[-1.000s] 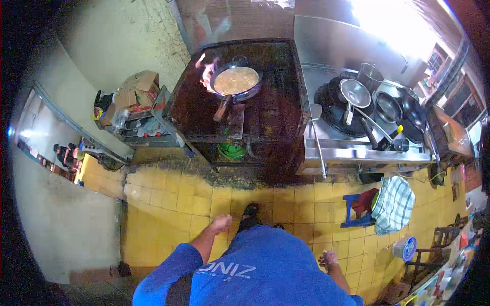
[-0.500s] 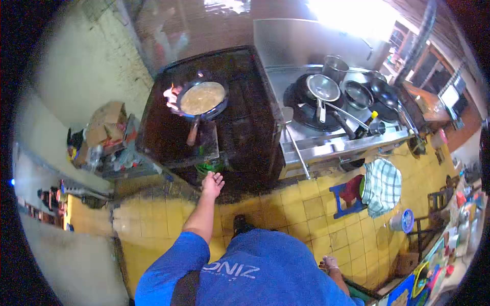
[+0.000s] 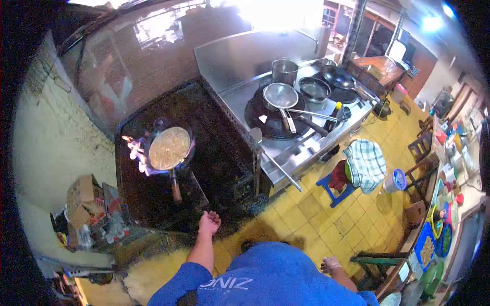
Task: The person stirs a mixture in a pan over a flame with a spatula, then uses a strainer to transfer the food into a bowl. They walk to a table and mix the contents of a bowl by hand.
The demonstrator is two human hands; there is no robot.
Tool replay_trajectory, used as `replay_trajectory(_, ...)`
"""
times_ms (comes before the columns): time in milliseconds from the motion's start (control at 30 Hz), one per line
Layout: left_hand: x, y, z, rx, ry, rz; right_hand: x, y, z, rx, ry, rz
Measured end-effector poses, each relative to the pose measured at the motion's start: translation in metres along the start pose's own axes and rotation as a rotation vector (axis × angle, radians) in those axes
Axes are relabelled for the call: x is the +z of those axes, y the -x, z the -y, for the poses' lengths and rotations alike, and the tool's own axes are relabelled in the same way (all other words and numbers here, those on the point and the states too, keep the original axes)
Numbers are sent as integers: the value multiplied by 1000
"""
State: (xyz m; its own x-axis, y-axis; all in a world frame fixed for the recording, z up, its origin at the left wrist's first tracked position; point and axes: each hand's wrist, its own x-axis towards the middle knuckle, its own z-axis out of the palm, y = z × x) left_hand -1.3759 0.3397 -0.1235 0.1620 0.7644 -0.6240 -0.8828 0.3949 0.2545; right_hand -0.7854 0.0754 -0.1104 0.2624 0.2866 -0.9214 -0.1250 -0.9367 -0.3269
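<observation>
My left hand (image 3: 209, 223) reaches forward at the front of the dark stove (image 3: 219, 148), fingers loosely curled and nothing visible in them. Just beyond it is the wooden handle (image 3: 176, 191) of a frying pan (image 3: 191, 149). A flat, golden-brown food (image 3: 169, 148) fills the pan, and flames (image 3: 137, 152) rise along its left side. My right hand (image 3: 331, 265) hangs low by my side over the yellow floor, fingers apart and holding nothing I can see. Something pale covers part of it.
A steel cooktop (image 3: 306, 158) at right carries a strainer (image 3: 280, 95), a pot (image 3: 285, 71) and several pans. A blue stool (image 3: 334, 196) bears a checked cloth (image 3: 365, 166); a bucket (image 3: 395, 181) stands near it. A loaded counter (image 3: 408, 245) runs along the right. A cardboard box (image 3: 84, 201) sits at left.
The view has swung to the right and shows more of the counter. My left hand's fingers are more curled than before. Flames beside the pan look larger.
</observation>
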Motion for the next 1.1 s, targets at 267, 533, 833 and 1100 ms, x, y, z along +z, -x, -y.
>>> replay_trajectory(267,28,0,4,19,15,-154,32,19,20,1,157,-47)
replay_trajectory(533,43,-5,18,117,-51,-586,5,10,99,-39,225,21)
replay_trajectory(833,34,24,48,314,-137,-552,10,-106,326,-1169,891,-143)
replay_trajectory(1100,2,128,144,225,-252,-742,128,-113,608,-1365,296,171)
